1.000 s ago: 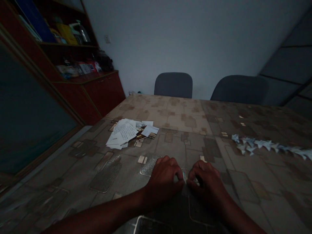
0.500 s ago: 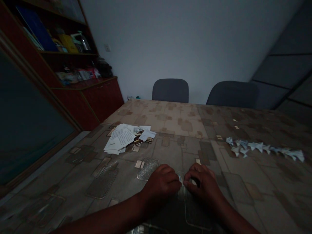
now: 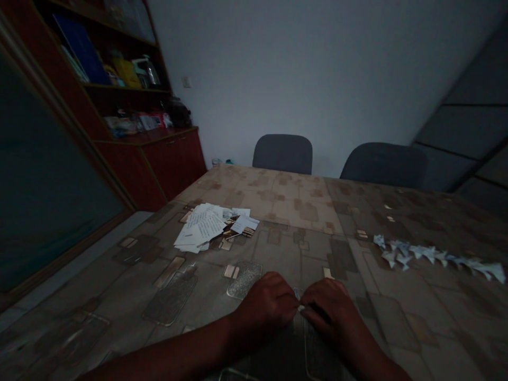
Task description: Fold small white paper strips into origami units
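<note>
Close together above the near part of the table, my left hand (image 3: 272,299) and my right hand (image 3: 327,301) meet at the fingertips. Both are closed in a pinch on a small piece of paper (image 3: 301,307), of which only a pale bit shows between them. The fingers cover the rest, so its shape cannot be made out. Farther off to the left lies a loose pile of printed paper sheets (image 3: 202,227). On the right, several small folded paper pieces (image 3: 431,254) with pointed ends lie in an uneven row.
A patterned cloth covers the table (image 3: 278,254). Two grey chairs, one at the middle (image 3: 282,153) and another at the right (image 3: 383,164), stand behind its far edge. To the left is a red cabinet (image 3: 174,164) with filled shelves.
The view has shifted slightly, so the scene sits a little lower and farther right. My right fingers have closed in more tightly beside the left ones, still at the small paper.
</note>
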Tool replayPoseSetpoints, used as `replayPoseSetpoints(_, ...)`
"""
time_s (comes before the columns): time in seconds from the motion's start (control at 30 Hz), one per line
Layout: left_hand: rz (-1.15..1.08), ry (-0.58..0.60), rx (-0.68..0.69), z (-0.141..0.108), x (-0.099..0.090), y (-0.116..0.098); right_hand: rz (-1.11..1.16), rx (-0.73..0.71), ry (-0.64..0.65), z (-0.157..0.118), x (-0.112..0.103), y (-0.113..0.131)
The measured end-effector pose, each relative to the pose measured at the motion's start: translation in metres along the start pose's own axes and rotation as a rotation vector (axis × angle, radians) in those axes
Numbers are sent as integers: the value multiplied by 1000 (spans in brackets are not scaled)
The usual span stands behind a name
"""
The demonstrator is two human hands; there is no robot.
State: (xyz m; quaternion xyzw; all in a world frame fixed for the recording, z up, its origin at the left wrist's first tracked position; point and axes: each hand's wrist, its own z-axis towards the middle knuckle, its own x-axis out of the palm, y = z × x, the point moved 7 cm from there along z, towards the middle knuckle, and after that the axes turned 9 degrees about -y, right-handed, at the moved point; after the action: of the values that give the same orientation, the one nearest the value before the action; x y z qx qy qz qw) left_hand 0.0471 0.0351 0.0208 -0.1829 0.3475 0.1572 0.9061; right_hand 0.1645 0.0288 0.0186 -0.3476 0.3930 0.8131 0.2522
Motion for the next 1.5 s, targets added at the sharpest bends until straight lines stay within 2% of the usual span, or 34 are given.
replayPoseSetpoints(0.23, -44, 106, -71, -1, 1, 5, 1, -33, -13, 5, -3, 4)
replayPoseSetpoints(0.5, -31, 10, -108, 6, -9, 4, 85, 103, -87, 8, -8, 1)
replayPoseSetpoints(0.57, -98, -42, -153, 8, -15, 5, 103, 112, -91, 6, -10, 2)
replayPoseSetpoints(0.67, -240, -78, -289, 8, -19, 12, 109, 83, -95, 4, -12, 8)
replayPoseSetpoints(0.77, -336, -51, -418, 6, -19, 15, 94, 74, -91, 2, -13, 11)
replayPoseSetpoints(0.93, -407, 7, -557, 4, -15, 17, 118, 124, -59, 3, -9, 10)
replayPoseSetpoints(1.07, -412, -37, -580, 3, -15, 21, 149, 180, -65, 4, -9, 7)
replayPoseSetpoints(1.23, -457, -43, -535, 3, -15, 20, 137, 111, -103, 6, -10, 13)
replayPoseSetpoints(1.37, -567, 19, -674, 0, -10, 23, 171, 134, -84, 7, -9, 13)
replayPoseSetpoints(1.5, -560, 1, -750, -2, -9, 27, 208, 183, -103, 6, -11, 9)
